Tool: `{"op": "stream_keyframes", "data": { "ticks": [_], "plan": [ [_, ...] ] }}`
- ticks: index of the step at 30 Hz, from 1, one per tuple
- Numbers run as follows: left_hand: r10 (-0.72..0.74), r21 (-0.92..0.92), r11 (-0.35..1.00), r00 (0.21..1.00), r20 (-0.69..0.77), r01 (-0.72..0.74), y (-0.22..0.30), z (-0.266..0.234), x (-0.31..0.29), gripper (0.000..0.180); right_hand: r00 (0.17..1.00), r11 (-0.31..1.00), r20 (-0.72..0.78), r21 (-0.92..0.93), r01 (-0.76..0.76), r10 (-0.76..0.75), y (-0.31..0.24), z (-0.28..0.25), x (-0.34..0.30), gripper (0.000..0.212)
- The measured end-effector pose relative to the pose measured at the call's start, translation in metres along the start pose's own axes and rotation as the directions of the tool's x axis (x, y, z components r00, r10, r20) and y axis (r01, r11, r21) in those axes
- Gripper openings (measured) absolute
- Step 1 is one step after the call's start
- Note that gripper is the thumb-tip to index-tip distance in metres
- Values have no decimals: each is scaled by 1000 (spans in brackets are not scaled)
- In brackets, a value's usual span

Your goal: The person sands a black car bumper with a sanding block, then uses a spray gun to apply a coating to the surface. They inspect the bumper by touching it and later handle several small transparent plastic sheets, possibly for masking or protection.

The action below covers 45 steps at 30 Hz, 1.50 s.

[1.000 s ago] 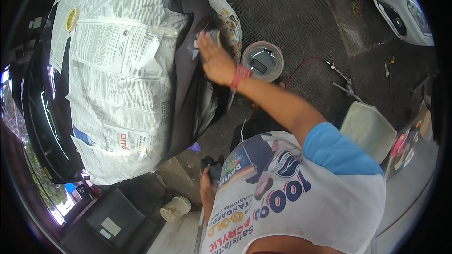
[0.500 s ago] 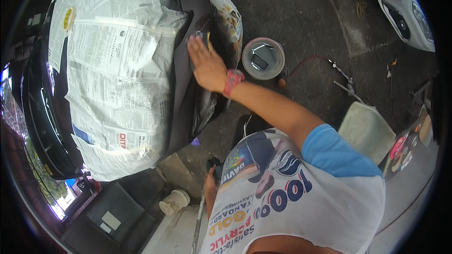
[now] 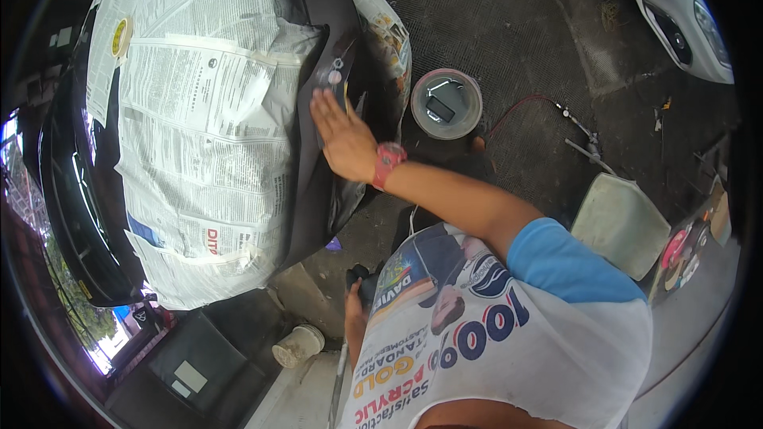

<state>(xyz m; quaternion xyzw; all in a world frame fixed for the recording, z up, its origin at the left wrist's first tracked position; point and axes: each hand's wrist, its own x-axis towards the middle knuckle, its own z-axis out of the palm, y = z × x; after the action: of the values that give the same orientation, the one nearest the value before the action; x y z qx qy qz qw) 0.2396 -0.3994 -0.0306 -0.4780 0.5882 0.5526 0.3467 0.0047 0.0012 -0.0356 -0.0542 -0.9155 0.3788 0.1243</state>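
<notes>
Dark grey car body panel [image 3: 308, 202] runs beside overlapping sheets of newspaper [image 3: 207, 119], and from where I stand a person's right hand [image 3: 342, 139] is laid on it, palm down. The fingers are nearly straight, their tips pointing up the panel toward a small pale patch [image 3: 335, 77] just beyond them. The panel lies beneath the hand; whether the palm has hold of anything against it, I cannot tell. A red wristwatch [image 3: 389, 164] circles that wrist. Low beside the person's body, the left hand [image 3: 354, 310] is partly hidden, next to a dark object [image 3: 362, 275]; its grip I cannot make out. Right of the panel, a round tub [image 3: 478, 111] of liquid holds a dark rectangular block [image 3: 439, 109].
</notes>
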Motion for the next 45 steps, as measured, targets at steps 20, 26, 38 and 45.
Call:
{"op": "stream_keyframes", "data": {
  "ticks": [20,26,38,45],
  "plan": [
    [106,83,992,984,-141,-95,15,8,1,62,981,969,-28,164,-186,193,36,-16,7,88],
    [22,79,997,1000,0,-21,42,62,5,85,992,954,125,296,-52,15,18,-33,-65,83],
    [344,-62,920,719,604,-388,145,358,-72,77,889,339,433,822,-458,153,126,-129,-126,74],
    [485,214,713,690,537,-668,139,360,-69,73,758,-255,486,874,-414,435,186,-150,-11,59]
  ]
}}
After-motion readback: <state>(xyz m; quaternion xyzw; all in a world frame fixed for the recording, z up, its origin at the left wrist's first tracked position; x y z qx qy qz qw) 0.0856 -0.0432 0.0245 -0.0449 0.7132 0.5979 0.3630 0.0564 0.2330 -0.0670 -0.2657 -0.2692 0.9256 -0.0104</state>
